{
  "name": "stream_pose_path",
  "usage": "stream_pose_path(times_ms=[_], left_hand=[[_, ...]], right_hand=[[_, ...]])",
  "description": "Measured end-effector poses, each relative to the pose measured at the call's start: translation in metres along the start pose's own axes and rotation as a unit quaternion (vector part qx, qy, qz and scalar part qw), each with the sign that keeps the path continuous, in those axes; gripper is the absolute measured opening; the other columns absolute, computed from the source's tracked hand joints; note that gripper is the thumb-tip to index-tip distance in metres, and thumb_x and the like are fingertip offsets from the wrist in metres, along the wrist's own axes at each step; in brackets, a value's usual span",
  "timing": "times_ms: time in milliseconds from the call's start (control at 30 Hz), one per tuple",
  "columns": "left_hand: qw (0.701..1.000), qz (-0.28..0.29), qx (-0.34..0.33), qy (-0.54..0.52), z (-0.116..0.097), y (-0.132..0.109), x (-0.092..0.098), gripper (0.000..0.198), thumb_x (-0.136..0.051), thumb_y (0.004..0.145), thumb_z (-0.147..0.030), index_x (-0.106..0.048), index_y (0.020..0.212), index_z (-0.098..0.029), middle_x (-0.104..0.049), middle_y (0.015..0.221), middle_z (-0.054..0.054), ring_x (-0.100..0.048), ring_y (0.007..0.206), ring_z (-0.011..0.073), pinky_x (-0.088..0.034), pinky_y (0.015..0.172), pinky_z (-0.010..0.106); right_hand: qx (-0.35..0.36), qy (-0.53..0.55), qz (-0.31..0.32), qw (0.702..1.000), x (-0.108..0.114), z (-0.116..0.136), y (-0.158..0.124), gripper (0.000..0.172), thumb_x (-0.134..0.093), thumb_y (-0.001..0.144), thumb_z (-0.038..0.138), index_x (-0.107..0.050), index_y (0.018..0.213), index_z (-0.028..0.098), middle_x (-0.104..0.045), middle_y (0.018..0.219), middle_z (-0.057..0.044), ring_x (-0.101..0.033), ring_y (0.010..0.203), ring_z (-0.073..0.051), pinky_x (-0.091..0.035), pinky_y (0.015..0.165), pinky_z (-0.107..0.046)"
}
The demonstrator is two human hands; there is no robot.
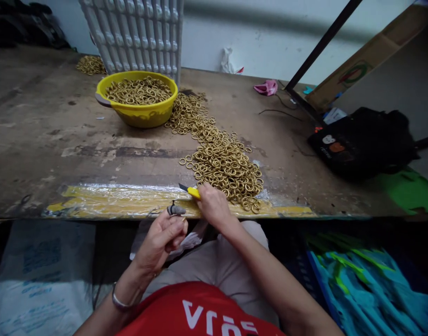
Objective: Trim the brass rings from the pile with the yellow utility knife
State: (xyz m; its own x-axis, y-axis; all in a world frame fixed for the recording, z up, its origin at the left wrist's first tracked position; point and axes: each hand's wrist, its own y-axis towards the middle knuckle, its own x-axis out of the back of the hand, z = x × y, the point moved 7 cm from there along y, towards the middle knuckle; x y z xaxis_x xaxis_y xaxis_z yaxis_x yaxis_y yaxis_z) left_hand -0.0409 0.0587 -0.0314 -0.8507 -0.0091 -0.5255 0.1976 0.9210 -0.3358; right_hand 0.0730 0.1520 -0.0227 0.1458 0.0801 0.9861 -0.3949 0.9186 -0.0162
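My right hand (214, 205) is closed round a utility knife (194, 192) with a yellow body, its dark blade pointing left over the table edge. Just left of it and lower, my left hand (165, 235) has its fingers pinched together. A grey cover (176, 210) with a black band sits on its index finger. A tiny gold-coloured bit shows at those fingertips, too small to name. In front of my right hand lies a heap of gold-coloured rings (224, 161), trailing back to a yellow basin (144, 114) filled with more rings.
Yellow tape (130, 200) under clear film covers the table's front edge. Behind the basin stands a grey ribbed plastic panel (140, 37), with a small ring pile (90, 65) beside it. A black bag (364, 142) lies right. Below right, a blue crate (319, 275) holds turquoise pieces.
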Motion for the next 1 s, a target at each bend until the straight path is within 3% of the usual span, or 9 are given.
stream_pose_path(times_ms=[167,267,400,500,600,667,733,900,1000], left_hand=[[0.997,0.013,0.041,-0.065,0.003,0.002,0.009,0.029,-0.066,0.082,-0.04,-0.062,0.092,-0.013,-0.06,0.079,0.004,-0.045,0.05,0.0052,-0.022,0.037,0.013],[0.997,-0.028,0.032,-0.058,0.003,0.01,0.019,0.03,-0.067,0.083,-0.042,-0.062,0.086,-0.012,-0.062,0.078,0.005,-0.046,0.049,0.0044,-0.021,0.035,0.012],[0.998,-0.035,0.029,-0.035,0.002,0.017,0.017,0.027,-0.071,0.081,-0.038,-0.062,0.091,-0.014,-0.064,0.073,0.002,-0.039,0.041,0.0012,-0.018,0.034,0.011],[0.998,0.022,0.051,-0.039,0.003,0.016,0.005,0.029,-0.071,0.082,-0.04,-0.065,0.087,-0.013,-0.065,0.073,0.003,-0.033,0.037,-0.0008,-0.016,0.033,0.012],[0.995,0.054,0.069,-0.053,0.004,0.012,-0.005,0.03,-0.07,0.081,-0.041,-0.068,0.085,-0.011,-0.066,0.072,0.004,-0.03,0.034,-0.0017,-0.018,0.032,0.014],[0.994,0.06,0.071,-0.06,0.003,0.009,-0.009,0.03,-0.072,0.08,-0.04,-0.069,0.084,-0.011,-0.066,0.074,0.004,-0.03,0.034,-0.002,-0.02,0.033,0.014],[0.993,0.062,0.071,-0.064,0.001,0.006,-0.013,0.028,-0.074,0.078,-0.038,-0.069,0.082,-0.011,-0.065,0.073,0.004,-0.032,0.036,-0.0016,-0.022,0.034,0.014],[0.998,0.036,0.044,-0.039,-0.006,-0.004,-0.018,0.027,-0.079,0.073,-0.034,-0.067,0.083,-0.013,-0.06,0.071,0.002,-0.04,0.048,0.0031,-0.023,0.038,0.013],[1.0,0.008,0.007,0.005,-0.009,-0.009,-0.017,0.025,-0.076,0.076,-0.035,-0.064,0.082,-0.014,-0.052,0.063,-0.002,-0.038,0.05,0.0045,-0.023,0.041,0.014]], right_hand=[[-0.01,0.015,0.014,1.0,-0.002,-0.001,0.017,0.016,-0.049,0.086,0.011,-0.064,0.092,0.012,-0.067,0.09,-0.012,-0.062,0.075,-0.019,-0.04,0.066,-0.027],[-0.006,0.173,-0.005,0.985,0.008,-0.003,0.011,0.011,-0.053,0.083,0.017,-0.061,0.075,0.016,-0.063,0.075,-0.004,-0.057,0.068,-0.015,-0.039,0.064,-0.025],[-0.01,0.513,0.05,0.857,0.011,0.002,-0.011,0.02,-0.052,0.084,0.03,-0.052,0.068,0.018,-0.045,0.056,0.005,-0.04,0.051,-0.009,-0.033,0.052,-0.021],[-0.049,0.626,0.097,0.772,0.004,0.006,-0.027,0.024,-0.057,0.082,0.041,-0.053,0.074,0.019,-0.04,0.052,0.008,-0.033,0.044,-0.007,-0.027,0.044,-0.02],[-0.06,0.672,0.115,0.729,-0.001,0.01,-0.037,0.029,-0.061,0.08,0.047,-0.054,0.08,0.018,-0.04,0.053,0.008,-0.032,0.042,-0.006,-0.024,0.041,-0.019],[-0.045,0.669,0.117,0.733,0.001,0.013,-0.041,0.03,-0.06,0.082,0.048,-0.054,0.081,0.018,-0.041,0.054,0.008,-0.033,0.043,-0.006,-0.025,0.042,-0.019],[-0.018,0.64,0.098,0.762,0.009,0.014,-0.045,0.027,-0.057,0.085,0.044,-0.055,0.079,0.018,-0.045,0.056,0.006,-0.036,0.046,-0.007,-0.029,0.045,-0.02],[0.052,0.449,-0.032,0.891,0.037,0.011,-0.061,0.022,-0.051,0.091,0.027,-0.055,0.071,0.018,-0.053,0.067,0.001,-0.048,0.062,-0.012,-0.038,0.061,-0.023],[0.076,0.32,-0.056,0.943,0.042,0.014,-0.075,0.01,-0.051,0.085,0.013,-0.058,0.083,0.019,-0.06,0.077,-0.002,-0.055,0.071,-0.015,-0.04,0.066,-0.025]])
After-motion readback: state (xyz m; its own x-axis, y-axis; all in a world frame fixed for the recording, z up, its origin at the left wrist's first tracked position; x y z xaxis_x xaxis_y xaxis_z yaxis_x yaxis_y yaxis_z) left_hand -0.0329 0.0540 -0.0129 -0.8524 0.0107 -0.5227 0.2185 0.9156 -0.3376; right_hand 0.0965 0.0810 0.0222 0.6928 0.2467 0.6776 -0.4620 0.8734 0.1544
